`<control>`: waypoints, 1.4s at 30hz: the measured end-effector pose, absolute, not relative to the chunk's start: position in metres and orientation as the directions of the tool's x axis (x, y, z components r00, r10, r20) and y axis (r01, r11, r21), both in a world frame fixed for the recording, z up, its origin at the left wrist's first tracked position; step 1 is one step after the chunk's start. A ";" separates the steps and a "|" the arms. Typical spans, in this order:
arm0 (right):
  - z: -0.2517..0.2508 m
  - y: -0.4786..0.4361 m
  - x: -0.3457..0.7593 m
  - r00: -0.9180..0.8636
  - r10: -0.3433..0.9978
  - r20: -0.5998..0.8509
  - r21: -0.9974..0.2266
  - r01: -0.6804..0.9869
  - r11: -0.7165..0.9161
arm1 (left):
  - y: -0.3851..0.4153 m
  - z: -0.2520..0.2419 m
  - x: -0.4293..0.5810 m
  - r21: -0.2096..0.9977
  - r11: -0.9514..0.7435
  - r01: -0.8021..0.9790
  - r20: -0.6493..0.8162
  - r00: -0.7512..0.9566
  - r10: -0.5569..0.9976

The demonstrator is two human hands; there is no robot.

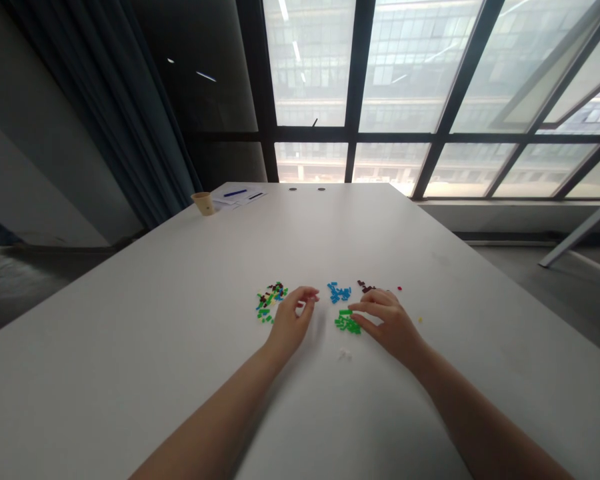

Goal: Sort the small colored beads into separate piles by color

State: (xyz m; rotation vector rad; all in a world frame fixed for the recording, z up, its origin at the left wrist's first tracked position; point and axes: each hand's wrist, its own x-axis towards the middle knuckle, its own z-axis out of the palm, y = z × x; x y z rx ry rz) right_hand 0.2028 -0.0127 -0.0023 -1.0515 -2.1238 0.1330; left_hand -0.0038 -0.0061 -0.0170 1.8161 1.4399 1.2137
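head | tan paper cup [203,203], inside unseen | right fingers [375,301] beside green bricks [347,324]

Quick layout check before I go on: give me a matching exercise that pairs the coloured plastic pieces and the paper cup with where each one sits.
Things:
1. blue pieces
2. green pieces
3. dark red pieces
4. paper cup

Places:
A. at the right hand's fingertips
B. near the far end of the table
C. just past the right hand's knuckles
D. between the right hand and left hand, slightly farther out

Pairs: 1-D, 2-A, 3-C, 4-B
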 end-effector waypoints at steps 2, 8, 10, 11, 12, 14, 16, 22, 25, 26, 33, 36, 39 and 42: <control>-0.002 -0.011 0.205 -0.369 0.752 0.546 -0.403 0.671 0.622 | -0.004 -0.018 -0.006 0.828 -0.293 0.478 0.327 0.013 0.945; -0.012 0.000 0.217 -0.208 0.940 0.272 -0.411 0.858 0.308 | 0.009 -0.016 -0.024 0.822 -0.268 0.503 0.349 -0.073 0.934; -0.016 0.003 0.221 -0.165 0.970 0.181 -0.385 0.895 0.224 | 0.017 -0.015 -0.036 0.822 -0.246 0.513 0.353 -0.120 0.928; -0.017 0.004 0.223 -0.152 0.978 0.143 -0.372 0.907 0.195 | 0.021 -0.014 -0.042 0.825 -0.225 0.518 0.349 -0.153 0.925; -0.018 0.005 0.223 -0.143 0.984 0.110 -0.361 0.916 0.173 | 0.025 -0.014 -0.049 0.828 -0.200 0.524 0.340 -0.187 0.921; -0.019 0.004 0.223 -0.125 0.991 0.056 -0.339 0.931 0.136 | 0.032 -0.015 -0.061 0.827 -0.155 0.540 0.338 -0.259 0.905; -0.018 0.002 0.221 -0.115 0.993 0.019 -0.320 0.941 0.115 | 0.039 -0.019 -0.072 0.829 -0.124 0.546 0.339 -0.314 0.887; -0.018 -0.003 0.219 -0.157 0.987 -0.038 -0.340 0.931 0.135 | 0.054 -0.042 -0.092 0.718 -0.027 0.695 0.326 -0.302 0.896; -0.019 -0.003 0.219 -0.184 0.983 -0.013 -0.361 0.917 0.166 | 0.055 -0.049 -0.092 0.548 0.024 0.836 0.293 -0.219 0.931; -0.020 -0.003 0.220 -0.188 0.982 0.011 -0.368 0.913 0.179 | 0.054 -0.050 -0.092 0.495 0.035 0.868 0.283 -0.199 0.938; -0.024 -0.001 0.222 -0.191 0.970 0.150 -0.382 0.894 0.235 | 0.052 -0.050 -0.088 0.349 0.015 0.937 0.312 -0.131 0.941; -0.024 0.000 0.222 -0.200 0.964 0.174 -0.382 0.889 0.254 | 0.051 -0.049 -0.087 0.333 0.013 0.943 0.336 -0.131 0.933; -0.022 0.000 0.222 -0.203 0.965 0.168 -0.398 0.882 0.254 | 0.051 -0.047 -0.086 0.329 0.015 0.944 0.336 -0.132 0.932; -0.020 0.000 0.222 -0.182 0.972 0.152 -0.410 0.883 0.229 | 0.049 -0.043 -0.084 0.383 -0.004 0.924 0.348 -0.140 0.927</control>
